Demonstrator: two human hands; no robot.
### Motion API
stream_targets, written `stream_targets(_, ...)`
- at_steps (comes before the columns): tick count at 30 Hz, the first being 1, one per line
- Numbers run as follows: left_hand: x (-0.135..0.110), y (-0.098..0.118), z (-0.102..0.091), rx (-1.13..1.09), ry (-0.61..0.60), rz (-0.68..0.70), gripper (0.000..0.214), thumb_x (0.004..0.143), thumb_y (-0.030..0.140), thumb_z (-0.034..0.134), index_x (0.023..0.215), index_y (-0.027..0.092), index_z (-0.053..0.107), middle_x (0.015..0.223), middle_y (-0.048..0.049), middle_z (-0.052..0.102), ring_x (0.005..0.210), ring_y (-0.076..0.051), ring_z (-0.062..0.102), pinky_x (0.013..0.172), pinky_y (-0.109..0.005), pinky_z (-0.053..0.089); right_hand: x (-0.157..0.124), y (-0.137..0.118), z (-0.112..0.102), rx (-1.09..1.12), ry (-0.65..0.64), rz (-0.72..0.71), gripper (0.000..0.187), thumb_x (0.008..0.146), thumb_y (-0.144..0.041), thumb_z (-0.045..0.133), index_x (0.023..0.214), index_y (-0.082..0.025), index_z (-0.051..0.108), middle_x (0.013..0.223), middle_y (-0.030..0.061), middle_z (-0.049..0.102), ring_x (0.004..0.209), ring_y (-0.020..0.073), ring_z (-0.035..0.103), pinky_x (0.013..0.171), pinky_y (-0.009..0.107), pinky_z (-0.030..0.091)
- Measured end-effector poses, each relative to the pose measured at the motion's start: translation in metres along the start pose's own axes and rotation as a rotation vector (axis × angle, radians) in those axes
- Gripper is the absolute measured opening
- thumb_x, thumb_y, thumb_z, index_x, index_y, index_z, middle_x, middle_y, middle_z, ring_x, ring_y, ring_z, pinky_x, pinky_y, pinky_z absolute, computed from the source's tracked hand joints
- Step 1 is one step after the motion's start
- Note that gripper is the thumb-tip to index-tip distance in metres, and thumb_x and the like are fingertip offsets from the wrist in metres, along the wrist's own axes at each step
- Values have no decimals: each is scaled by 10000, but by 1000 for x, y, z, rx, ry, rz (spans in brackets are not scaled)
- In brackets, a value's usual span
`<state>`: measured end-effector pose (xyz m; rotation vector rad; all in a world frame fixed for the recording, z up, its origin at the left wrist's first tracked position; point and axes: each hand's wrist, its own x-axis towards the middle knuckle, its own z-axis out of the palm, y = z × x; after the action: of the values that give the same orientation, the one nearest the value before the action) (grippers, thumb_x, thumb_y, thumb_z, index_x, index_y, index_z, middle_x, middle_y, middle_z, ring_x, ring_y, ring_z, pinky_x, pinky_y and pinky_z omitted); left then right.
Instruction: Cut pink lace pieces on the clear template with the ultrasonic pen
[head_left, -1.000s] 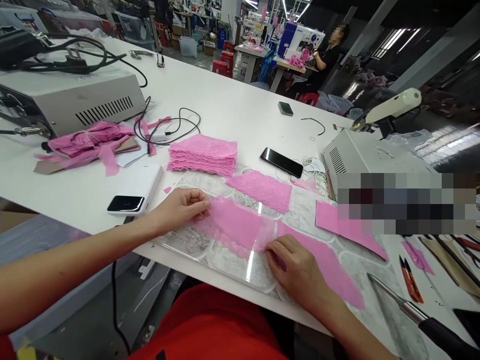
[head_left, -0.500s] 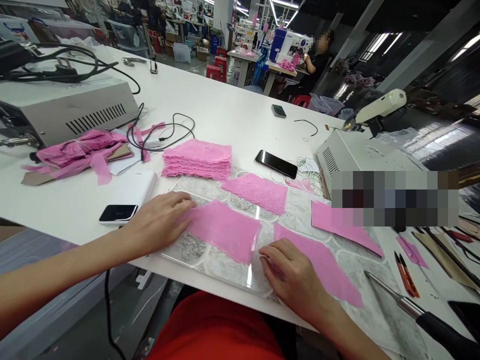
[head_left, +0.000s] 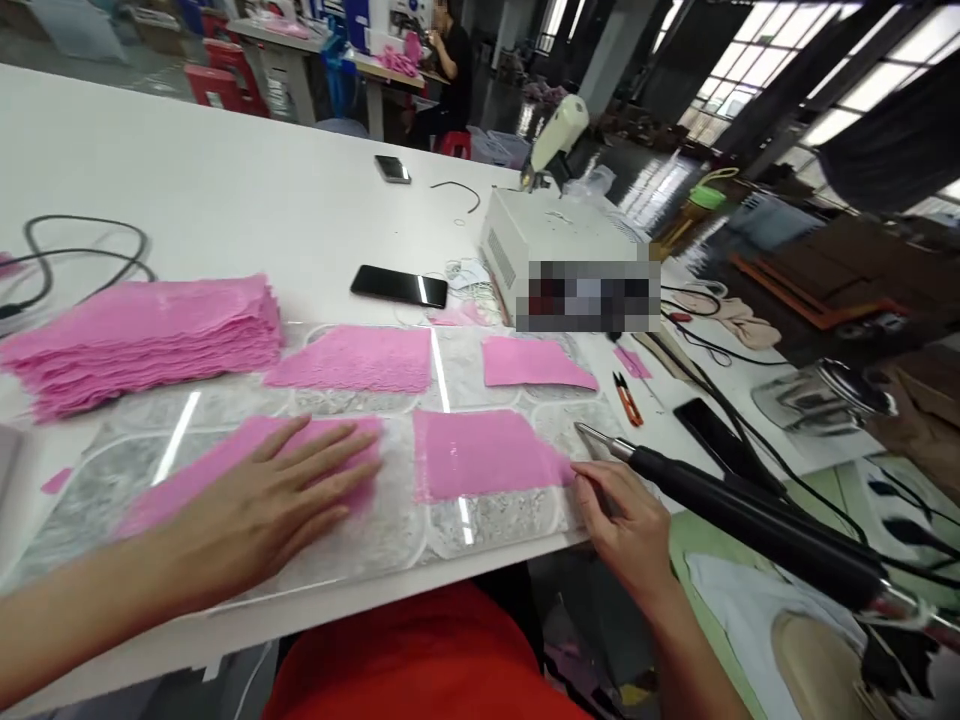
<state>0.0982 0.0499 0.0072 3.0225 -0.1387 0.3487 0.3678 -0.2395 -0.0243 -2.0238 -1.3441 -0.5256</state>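
Observation:
My left hand (head_left: 259,510) lies flat with fingers spread on a pink lace piece (head_left: 187,480) on the glass work plate (head_left: 491,525). My right hand (head_left: 626,520) rests at the plate's right edge, its fingers curled at the corner of a second pink lace piece (head_left: 480,455) and right beside the black-handled hot cutter tool (head_left: 697,490). Whether it grips the tool or the lace I cannot make out. Two more pink pieces (head_left: 356,360) lie farther back on the plate.
A tall stack of pink lace (head_left: 135,340) sits at the left. A black phone (head_left: 397,286), a white control box (head_left: 555,240), orange snips (head_left: 626,400) and cables lie on the white table. Another person sits at a sewing machine far behind.
The view has swung to the right. My left hand flattened onto the left lace piece. My right hand slid off the right piece to its corner beside the cutter tool.

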Motion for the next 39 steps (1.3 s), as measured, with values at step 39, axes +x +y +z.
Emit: stream_targets(39, 75, -18, 30, 21, -91, 264, 580, 1011, 506, 403, 1539, 342, 227, 1560, 0, 336, 1449, -229, 317, 1234, -403, 136, -27, 10, 5, 7, 21, 66, 298, 870, -166, 584, 1153, -209, 667, 1077, 89, 669, 965, 178, 642, 824, 321, 559)
